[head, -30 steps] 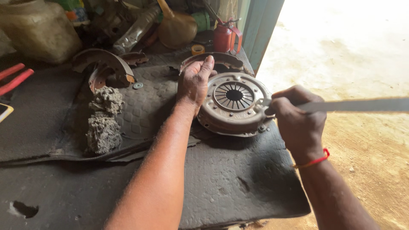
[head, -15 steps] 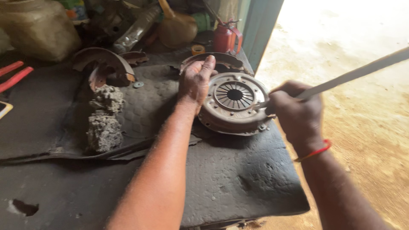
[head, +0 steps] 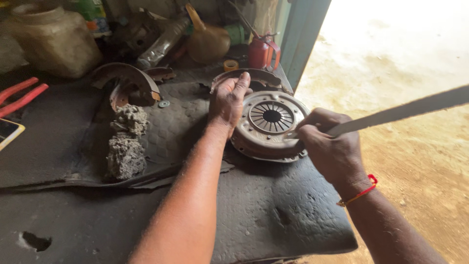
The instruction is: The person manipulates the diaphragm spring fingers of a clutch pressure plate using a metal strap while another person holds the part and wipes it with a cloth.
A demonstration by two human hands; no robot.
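clutch pressure plate (head: 270,124) lying on the bench mat (head: 273,215), left hand (head: 228,100) pressing flat on its rim, right hand (head: 328,149) fisting a long flat bar (head: 400,111), prying at its edge, nothing loosened yet.

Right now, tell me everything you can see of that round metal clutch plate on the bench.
The clutch plate is a round, rusty brown metal disc with thin spring fingers fanning around a dark centre hole. It lies flat on the black rubber mat near the bench's right edge. The left hand rests on its left rim; the right hand holds a long flat metal bar against its right edge.
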